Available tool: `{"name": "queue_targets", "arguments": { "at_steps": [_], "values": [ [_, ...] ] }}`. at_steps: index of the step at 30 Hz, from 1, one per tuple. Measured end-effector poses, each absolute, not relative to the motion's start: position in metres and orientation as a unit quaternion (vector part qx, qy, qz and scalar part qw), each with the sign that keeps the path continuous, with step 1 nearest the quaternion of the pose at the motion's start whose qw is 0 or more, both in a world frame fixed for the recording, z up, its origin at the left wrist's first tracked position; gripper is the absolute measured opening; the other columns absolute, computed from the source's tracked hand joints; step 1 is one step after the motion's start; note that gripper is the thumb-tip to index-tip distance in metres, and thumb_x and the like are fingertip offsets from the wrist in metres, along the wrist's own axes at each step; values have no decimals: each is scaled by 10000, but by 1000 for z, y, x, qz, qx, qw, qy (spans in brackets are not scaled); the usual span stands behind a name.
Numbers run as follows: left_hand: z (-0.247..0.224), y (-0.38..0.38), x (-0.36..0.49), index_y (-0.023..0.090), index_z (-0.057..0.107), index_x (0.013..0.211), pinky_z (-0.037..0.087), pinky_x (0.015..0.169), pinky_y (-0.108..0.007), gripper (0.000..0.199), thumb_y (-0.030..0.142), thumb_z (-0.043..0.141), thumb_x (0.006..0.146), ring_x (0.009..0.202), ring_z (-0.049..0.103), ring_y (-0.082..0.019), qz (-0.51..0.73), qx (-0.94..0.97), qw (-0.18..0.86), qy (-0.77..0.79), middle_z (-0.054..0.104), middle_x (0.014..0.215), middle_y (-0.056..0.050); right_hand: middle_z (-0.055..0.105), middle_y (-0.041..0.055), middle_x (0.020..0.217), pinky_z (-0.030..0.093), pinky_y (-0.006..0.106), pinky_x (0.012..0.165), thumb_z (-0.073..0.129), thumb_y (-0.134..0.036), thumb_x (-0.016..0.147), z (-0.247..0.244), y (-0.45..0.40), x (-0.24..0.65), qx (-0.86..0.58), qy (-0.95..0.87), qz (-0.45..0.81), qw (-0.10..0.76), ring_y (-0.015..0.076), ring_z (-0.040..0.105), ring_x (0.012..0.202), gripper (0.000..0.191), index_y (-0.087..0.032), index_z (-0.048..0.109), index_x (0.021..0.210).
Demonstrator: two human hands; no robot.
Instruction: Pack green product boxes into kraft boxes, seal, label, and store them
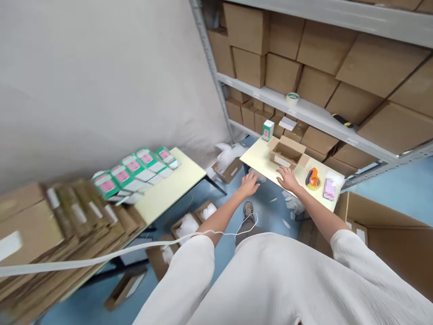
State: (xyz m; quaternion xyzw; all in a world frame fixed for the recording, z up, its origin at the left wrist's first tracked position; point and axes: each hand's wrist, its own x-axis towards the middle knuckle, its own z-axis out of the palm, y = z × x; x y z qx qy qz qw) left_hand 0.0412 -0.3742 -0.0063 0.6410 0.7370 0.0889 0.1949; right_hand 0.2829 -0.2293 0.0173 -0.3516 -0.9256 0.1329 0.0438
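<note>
My left hand [249, 183] is in the air just off the near left edge of the small table [259, 155], fingers apart and holding nothing. Over the table's near edge, my right hand [287, 178] is spread, also with nothing in it, just in front of an open cardboard box [282, 161] with a white label. Behind that box, at the table's far corner, a green and white carton [268, 130] stands upright. To the right of my right hand lie an orange tape dispenser [313, 179] and a pinkish item [329, 189], which is blurred.
Shelves [314, 118] full of brown boxes rise behind the small table. On the left table [162, 192] are several green and white cartons [133, 169] and flattened cardboard [81, 216]. A large open carton [389, 216] is at right. A white cable [135, 247] crosses my left arm.
</note>
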Motion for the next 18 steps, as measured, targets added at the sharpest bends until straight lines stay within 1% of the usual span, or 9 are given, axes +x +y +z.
{"name": "queue_targets", "arguments": {
  "at_steps": [8, 12, 16, 18],
  "values": [
    [-16, -527, 30, 248, 426, 1668, 370, 1244, -570, 647, 320, 590, 1046, 1592, 385, -394, 102, 516, 213, 823, 340, 1776, -175, 497, 175, 1673, 371, 528, 1203, 525, -349, 1047, 4, -317, 223, -227, -962, 151, -19, 370, 451, 1485, 516, -201, 613, 1533],
    [-20, -596, 15, 248, 425, 1663, 359, 1252, -561, 641, 312, 588, 1046, 1606, 366, -384, 114, 455, 210, 858, 333, 1777, -175, 489, 177, 1677, 367, 530, 1215, 519, -343, 1055, -6, -362, 182, -161, -973, 158, -44, 367, 431, 1509, 522, -195, 603, 1548],
    [-33, -668, 3, 258, 404, 1677, 359, 1250, -588, 679, 306, 599, 1029, 1603, 369, -390, 127, 395, 220, 883, 324, 1783, -174, 499, 177, 1670, 375, 519, 1213, 521, -333, 1056, -18, -412, 140, -103, -979, 163, -69, 366, 438, 1501, 519, -195, 603, 1550],
    [-42, -705, -2, 253, 404, 1678, 356, 1253, -583, 679, 299, 592, 1027, 1607, 363, -387, 134, 367, 223, 893, 322, 1784, -175, 501, 177, 1669, 378, 514, 1211, 525, -333, 1057, -25, -439, 119, -78, -980, 165, -83, 366, 442, 1499, 521, -194, 601, 1553]
  ]
}}
